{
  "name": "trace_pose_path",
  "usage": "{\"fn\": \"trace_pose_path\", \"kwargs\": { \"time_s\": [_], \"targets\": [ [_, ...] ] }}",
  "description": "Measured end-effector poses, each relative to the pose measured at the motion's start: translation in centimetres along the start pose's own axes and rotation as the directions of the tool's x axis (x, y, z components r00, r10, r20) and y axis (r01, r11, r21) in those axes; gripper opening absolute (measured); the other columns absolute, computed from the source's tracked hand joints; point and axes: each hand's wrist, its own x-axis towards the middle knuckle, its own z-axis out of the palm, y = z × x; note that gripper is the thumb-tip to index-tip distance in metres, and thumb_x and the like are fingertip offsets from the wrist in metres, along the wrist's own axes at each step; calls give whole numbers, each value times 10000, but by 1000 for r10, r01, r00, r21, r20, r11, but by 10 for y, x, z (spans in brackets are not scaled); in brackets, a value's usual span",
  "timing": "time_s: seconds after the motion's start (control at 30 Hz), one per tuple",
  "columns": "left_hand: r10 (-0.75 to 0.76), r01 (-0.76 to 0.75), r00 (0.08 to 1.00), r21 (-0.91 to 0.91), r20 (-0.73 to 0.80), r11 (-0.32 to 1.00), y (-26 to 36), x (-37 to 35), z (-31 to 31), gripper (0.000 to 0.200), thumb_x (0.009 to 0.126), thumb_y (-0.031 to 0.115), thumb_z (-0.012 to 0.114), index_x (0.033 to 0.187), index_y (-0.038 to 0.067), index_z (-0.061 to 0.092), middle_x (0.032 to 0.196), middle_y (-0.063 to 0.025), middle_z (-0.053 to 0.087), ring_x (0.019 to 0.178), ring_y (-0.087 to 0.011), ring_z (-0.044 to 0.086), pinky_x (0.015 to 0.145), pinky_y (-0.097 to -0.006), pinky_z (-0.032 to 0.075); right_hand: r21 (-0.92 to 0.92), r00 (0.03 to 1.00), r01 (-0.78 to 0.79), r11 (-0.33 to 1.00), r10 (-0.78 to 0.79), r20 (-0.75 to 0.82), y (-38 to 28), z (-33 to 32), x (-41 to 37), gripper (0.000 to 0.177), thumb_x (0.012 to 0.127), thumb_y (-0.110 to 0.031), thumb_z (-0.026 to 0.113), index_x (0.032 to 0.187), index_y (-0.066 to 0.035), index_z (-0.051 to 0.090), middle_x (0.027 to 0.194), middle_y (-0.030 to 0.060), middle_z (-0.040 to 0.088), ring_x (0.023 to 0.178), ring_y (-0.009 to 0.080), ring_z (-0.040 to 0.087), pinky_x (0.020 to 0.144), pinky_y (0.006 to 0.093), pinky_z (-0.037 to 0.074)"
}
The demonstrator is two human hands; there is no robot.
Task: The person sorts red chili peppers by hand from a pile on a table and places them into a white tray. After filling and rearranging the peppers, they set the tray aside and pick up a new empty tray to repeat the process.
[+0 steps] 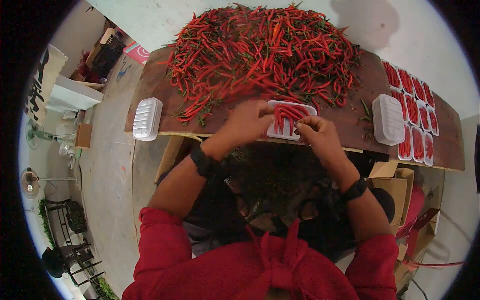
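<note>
Red chili peppers (286, 113) lie in a white foam tray (276, 133) at the table's front edge. My left hand (248, 120) is at the tray's left side, fingers curled together near the peppers; what they hold, if anything, is hidden. On the right side of the tray, my right hand (318, 134) pinches at the end of a red chili pepper, thumb against the fingers. Behind both hands rises a large heap of red chili peppers (270, 50) with green stems, partly blurred just behind the left hand.
Stacked white foam trays stand at the left (147, 119) and right (389, 120) of the brown table (156, 75). Several filled trays (411, 109) sit in rows at the far right. Below them is an open cardboard box (392, 195). Fans and crates are on the left.
</note>
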Motion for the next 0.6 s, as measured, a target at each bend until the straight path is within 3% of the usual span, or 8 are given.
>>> {"fn": "trace_pose_path", "kwargs": {
  "time_s": [0.03,0.07,0.13,0.23,0.6],
  "targets": [
    [-90,90,996,-38,13,995,-1,5,-3,227,758,216,588,869,26,642,836,-167,628,806,-307,613,714,-399,466,1,1000,0,1000,0,0,1,-1,1,168,836,-163,611,878,-1,625,722,7,602,626,68,528,578,217,424],
    [-90,90,996,-37,14,995,-8,11,-4,227,758,216,588,869,26,642,836,-167,628,806,-307,613,714,-399,466,-20,1000,16,1000,-16,2,5,-1,2,167,836,-163,610,878,-2,626,727,10,605,628,67,528,579,218,423],
    [25,-24,1000,80,-14,996,-19,20,-1,231,755,213,583,893,40,647,853,-159,636,816,-320,612,721,-412,468,-42,1000,32,999,-31,2,12,-2,4,166,836,-163,608,878,-2,626,733,12,608,631,66,527,580,219,421],
    [26,-31,999,204,25,978,-25,26,3,231,758,211,576,903,48,652,868,-158,640,828,-326,610,730,-418,472,-137,999,49,989,-49,-2,20,-3,6,170,837,-163,607,880,0,626,739,15,613,634,66,525,582,220,420],
    [94,-104,994,277,48,955,-29,37,12,252,804,241,557,928,43,651,881,-175,632,858,-344,603,752,-421,467,-185,992,123,975,-117,40,17,-4,4,169,835,-142,605,893,17,618,734,5,592,640,61,516,576,226,413]
  ]
}}
